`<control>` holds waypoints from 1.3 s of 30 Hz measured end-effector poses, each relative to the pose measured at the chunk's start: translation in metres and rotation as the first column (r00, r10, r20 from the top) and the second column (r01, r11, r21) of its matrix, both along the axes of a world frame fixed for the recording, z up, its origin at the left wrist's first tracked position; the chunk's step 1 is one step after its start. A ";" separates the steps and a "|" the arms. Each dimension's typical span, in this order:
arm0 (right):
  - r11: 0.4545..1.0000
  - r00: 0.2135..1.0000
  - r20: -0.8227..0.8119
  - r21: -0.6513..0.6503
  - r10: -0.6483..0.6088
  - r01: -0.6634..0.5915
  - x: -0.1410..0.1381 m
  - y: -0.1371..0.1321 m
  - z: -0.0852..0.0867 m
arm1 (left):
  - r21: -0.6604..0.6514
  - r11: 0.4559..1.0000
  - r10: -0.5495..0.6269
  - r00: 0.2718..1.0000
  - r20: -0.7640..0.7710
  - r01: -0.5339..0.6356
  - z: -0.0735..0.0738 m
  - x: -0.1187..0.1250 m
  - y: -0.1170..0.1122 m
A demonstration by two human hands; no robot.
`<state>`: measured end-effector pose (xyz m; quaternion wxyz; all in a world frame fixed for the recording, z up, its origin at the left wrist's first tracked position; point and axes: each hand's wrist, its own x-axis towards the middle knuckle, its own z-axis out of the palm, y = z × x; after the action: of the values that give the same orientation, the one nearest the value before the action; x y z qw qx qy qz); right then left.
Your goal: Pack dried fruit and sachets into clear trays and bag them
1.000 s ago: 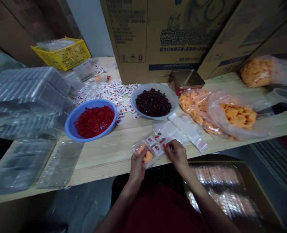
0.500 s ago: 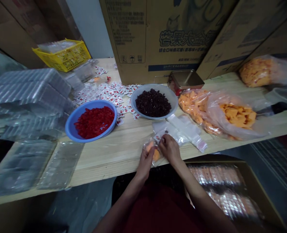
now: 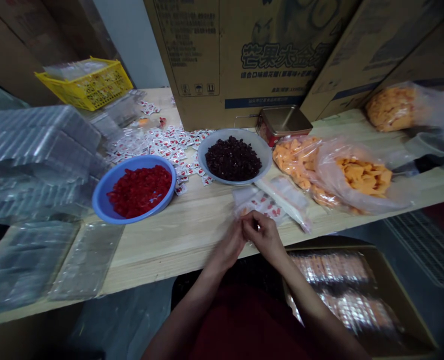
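My left hand (image 3: 232, 244) and my right hand (image 3: 265, 234) meet at the table's front edge, fingers pinched together. Between them is the small clear bag, mostly hidden behind the fingers. Just beyond my fingertips lie flat clear plastic bags (image 3: 267, 204) with red-and-white marks showing, and a long whitish plastic strip (image 3: 285, 205) rests across them. Behind these stands a pale bowl (image 3: 269, 155) of dark dried pieces (image 3: 233, 159). To its left, a blue bowl (image 3: 97, 195) holds red pieces (image 3: 141, 191).
Small printed sachets (image 3: 165, 145) are scattered behind the bowls. Stacked clear trays (image 3: 37, 145) and a yellow basket (image 3: 90, 90) stand left. Bags of orange pieces (image 3: 364, 175) and a tin (image 3: 285, 122) are right. Below, an open carton (image 3: 405, 295) holds packed bags. Large cartons (image 3: 202, 60) stand behind.
My hands have come together, and the bag with orange pieces that showed in my left hand is now mostly covered. The whole view has shifted slightly.
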<state>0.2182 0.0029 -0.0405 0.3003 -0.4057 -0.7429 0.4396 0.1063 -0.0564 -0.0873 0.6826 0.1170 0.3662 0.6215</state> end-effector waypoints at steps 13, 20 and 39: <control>0.968 0.980 0.184 0.223 0.077 -0.118 0.020 -0.024 -0.004 | -0.050 0.997 0.043 0.963 -0.265 -0.058 -0.001 0.008 -0.001; 0.931 0.903 0.430 0.327 0.004 -0.160 0.058 -0.054 0.019 | -0.079 0.967 -0.247 0.818 -0.520 0.241 0.038 0.013 -0.029; 0.504 0.379 0.361 0.367 -0.852 0.782 0.422 -0.027 -0.007 | -0.215 0.977 -0.150 0.656 -0.740 -0.019 0.019 -0.024 -0.008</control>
<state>0.6405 -0.0240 -0.0479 0.3012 -0.7957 -0.5221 0.0606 0.0821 -0.0641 -0.0686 0.5003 0.3064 0.6724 0.4513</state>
